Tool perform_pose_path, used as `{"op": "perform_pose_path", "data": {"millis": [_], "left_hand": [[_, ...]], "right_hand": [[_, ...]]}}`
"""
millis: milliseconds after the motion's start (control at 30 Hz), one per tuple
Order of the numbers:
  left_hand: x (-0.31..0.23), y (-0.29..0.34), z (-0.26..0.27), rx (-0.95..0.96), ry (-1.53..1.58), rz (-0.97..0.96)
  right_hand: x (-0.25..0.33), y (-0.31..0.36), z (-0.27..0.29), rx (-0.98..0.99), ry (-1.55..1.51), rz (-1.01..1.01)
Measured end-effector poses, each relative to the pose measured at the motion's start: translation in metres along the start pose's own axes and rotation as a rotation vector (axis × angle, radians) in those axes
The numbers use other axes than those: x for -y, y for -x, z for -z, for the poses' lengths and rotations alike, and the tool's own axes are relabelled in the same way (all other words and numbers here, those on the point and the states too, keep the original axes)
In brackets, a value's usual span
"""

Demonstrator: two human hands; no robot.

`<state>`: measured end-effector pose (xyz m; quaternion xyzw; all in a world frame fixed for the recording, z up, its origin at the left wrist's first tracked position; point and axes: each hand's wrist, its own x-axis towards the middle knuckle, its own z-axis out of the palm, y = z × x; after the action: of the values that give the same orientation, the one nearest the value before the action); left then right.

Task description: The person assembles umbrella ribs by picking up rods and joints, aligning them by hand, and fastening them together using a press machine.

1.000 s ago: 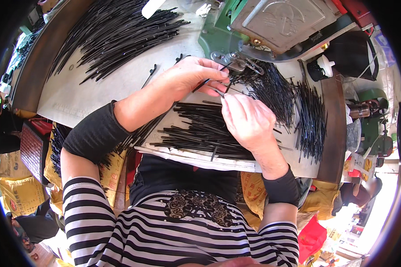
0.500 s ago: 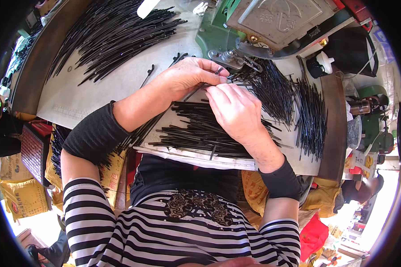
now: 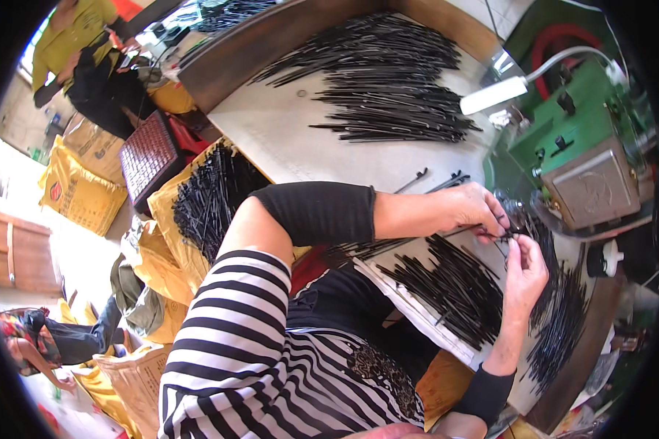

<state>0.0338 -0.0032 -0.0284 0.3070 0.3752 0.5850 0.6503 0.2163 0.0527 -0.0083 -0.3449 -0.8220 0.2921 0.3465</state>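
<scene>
My left hand (image 3: 477,208) is closed in a pinch on a thin black rod, in front of the green machine. Just below it, my right hand (image 3: 527,272) pinches at a thin dark piece by the left fingertips; the fingers partly cover it. The two hands nearly touch. Beneath them a pile of black rods (image 3: 450,285) lies on the table, beside a white cloth edge (image 3: 417,311). More black rods (image 3: 560,329) are heaped to the right of my right wrist. A few single rods with knobbed ends (image 3: 421,175) lie beyond my left forearm.
A large spread of black rods (image 3: 395,80) covers the far table. The green machine (image 3: 575,157) stands at right, with a white lamp (image 3: 494,95) beside it. Wooden boards (image 3: 220,55) edge the table. At left are a sack of rods (image 3: 216,194), a woven seat (image 3: 150,161) and other people.
The view has swung left, bringing the sacks and other people into sight. Both hands stay close together by the machine; the right fingers now sit slightly below the left ones.
</scene>
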Motion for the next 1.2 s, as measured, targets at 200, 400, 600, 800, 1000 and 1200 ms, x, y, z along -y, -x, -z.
{"op": "perform_pose_path", "data": {"millis": [200, 400, 600, 800, 1000, 1200], "left_hand": [[0.003, 0.004, 0.004, 0.031, 0.034, -0.025], [0.005, 0.002, -0.003, 0.048, -0.026, -0.031], [-0.001, 0.008, 0.003, 0.104, -0.133, -0.048], [-0.009, 0.001, 0.001, 0.029, -0.245, 0.081], [-0.007, 0.002, -0.008, 0.02, -0.249, 0.033], [-0.011, 0.008, -0.01, -0.054, -0.241, 0.015]], "right_hand": [[-0.014, -0.011, 0.007, 0.098, -0.242, -0.148], [-0.021, -0.013, 0.015, 0.132, -0.441, -0.334], [-0.004, -0.018, 0.004, 0.161, -0.416, -0.311], [-0.002, -0.024, -0.003, 0.203, -0.468, -0.254], [-0.009, -0.018, 0.007, 0.148, -0.612, -0.284], [-0.007, -0.013, 0.016, 0.218, -0.642, -0.343]]}}
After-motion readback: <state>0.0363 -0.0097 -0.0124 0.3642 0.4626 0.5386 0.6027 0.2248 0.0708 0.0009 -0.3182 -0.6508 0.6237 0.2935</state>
